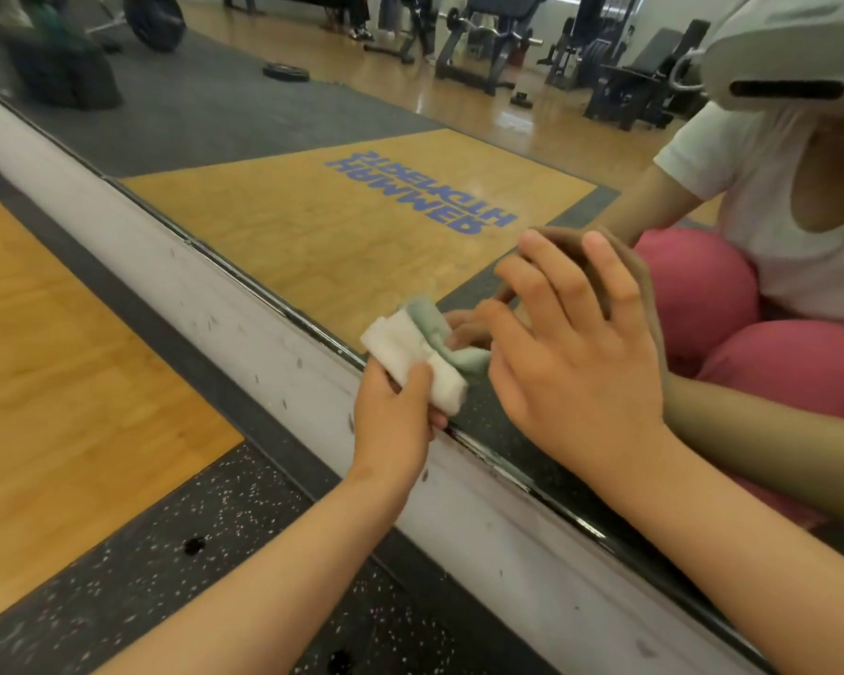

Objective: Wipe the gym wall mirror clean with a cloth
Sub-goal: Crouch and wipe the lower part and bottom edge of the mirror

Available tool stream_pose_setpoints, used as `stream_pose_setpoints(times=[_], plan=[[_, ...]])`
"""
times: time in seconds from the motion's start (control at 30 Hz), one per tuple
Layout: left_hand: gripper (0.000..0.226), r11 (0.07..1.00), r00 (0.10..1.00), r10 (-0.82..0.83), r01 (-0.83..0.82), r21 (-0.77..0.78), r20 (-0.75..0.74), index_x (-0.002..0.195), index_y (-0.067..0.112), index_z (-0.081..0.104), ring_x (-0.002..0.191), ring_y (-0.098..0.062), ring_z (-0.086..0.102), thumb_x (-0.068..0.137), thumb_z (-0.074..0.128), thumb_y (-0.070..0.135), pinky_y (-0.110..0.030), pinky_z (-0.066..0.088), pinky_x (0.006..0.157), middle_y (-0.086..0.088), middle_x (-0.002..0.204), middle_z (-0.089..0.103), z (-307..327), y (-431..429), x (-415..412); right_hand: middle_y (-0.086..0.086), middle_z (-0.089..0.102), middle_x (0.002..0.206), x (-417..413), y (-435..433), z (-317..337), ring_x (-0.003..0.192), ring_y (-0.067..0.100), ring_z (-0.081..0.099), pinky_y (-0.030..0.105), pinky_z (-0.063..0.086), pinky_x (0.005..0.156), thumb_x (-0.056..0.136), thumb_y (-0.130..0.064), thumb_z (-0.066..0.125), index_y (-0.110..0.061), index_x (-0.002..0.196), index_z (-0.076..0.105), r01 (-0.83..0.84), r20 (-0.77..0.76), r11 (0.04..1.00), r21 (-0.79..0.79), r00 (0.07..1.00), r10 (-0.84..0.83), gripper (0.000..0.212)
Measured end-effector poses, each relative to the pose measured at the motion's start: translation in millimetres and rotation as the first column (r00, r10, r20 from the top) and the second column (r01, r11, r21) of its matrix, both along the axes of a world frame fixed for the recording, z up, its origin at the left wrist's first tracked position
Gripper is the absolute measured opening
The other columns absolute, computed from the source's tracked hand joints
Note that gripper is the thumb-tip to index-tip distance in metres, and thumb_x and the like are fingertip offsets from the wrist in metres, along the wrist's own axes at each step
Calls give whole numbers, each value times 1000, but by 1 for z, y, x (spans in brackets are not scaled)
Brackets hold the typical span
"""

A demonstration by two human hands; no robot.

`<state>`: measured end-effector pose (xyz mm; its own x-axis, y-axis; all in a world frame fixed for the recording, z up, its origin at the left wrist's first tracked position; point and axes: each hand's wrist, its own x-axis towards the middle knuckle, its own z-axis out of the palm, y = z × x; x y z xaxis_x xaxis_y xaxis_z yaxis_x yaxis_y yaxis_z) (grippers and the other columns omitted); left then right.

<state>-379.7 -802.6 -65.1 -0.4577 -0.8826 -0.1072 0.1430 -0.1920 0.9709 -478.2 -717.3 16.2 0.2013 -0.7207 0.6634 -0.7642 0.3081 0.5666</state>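
Head view showed your left hand pinching the folded cloth against the bottom edge of the mirror, above the pale sill — probably to work that seam. Your right hand lay flat on the mirror, fingers spread and gripping nothing — a brace, I'd judge.

head view, down, near mirror
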Motion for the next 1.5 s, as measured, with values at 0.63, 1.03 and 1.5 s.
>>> stream_pose_setpoints(times=[0.63, 1.03, 1.5], plan=[[12, 996, 995, 14, -22, 83, 102, 99, 2, 54, 49, -20, 52, 99, 42, 6, -25, 42, 43, -15, 67, 60, 43, 9, -4, 9, 62, 126, 0, 49, 51, 131, 26, 44, 38, 27, 111, 74, -15, 58, -10, 99, 68, -97, 201, 982, 159, 977, 64, 27], [46, 941, 991, 113, -82, -329, 75, 102, 17, 56, 83, -38, 67, 68, 41, 43, -52, 56, 73, -12, 91, 69, 120, 14, -19, 8, 60, 130, -11, 75, 74, 133, 26, 42, 41, 22, 114, 75, -18, 57, -12, 100, 69, -24, 103, 985, 169, 995, 6, 29], [35, 972, 981, 84, -42, -233, 174, 125, 4, 46, 60, -30, 57, 93, 40, 18, -29, 45, 49, -25, 93, 63, 157, 30, -21, 11, 57, 134, -11, 121, 87, 134, 28, 39, 43, 24, 112, 76, -18, 57, -12, 100, 69, -24, 198, 999, 28, 980, 18, 28]])
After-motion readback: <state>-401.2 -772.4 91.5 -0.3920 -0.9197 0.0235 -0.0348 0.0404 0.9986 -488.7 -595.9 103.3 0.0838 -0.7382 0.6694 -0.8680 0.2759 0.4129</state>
